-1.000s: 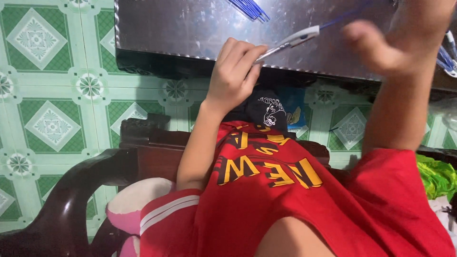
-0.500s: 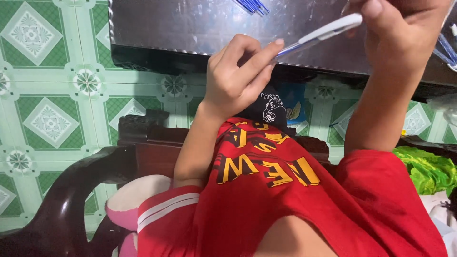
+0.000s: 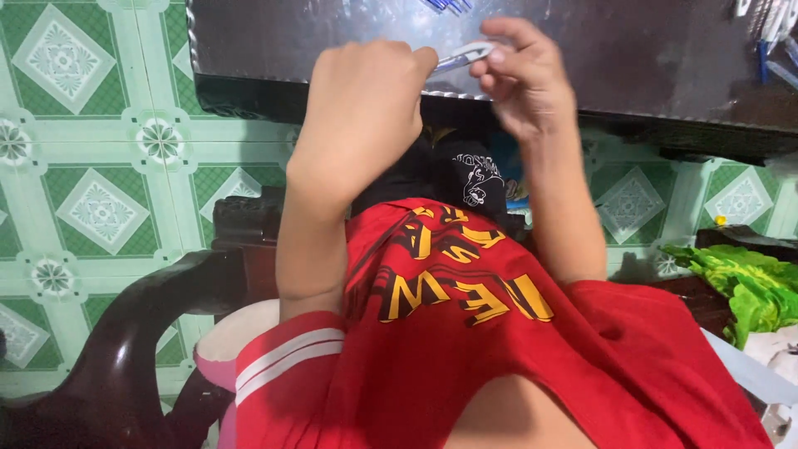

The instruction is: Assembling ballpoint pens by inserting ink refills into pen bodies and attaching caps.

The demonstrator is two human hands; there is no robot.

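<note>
I take this for a home: green patterned floor tiles (image 3: pixel 100 208), a dark carved wooden chair (image 3: pixel 141 333), and a glossy dark table (image 3: pixel 632 58) with pens (image 3: pixel 769 41) scattered on it.

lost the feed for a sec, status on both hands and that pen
Left hand fisted on one end of the white pen. Right hand pinching the other end. Both held above the dark table; nothing between them.

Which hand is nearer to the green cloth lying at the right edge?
Right. The right hand is up at the pen over the dark table, above and left of the green cloth. The left hand is farther left.
</note>
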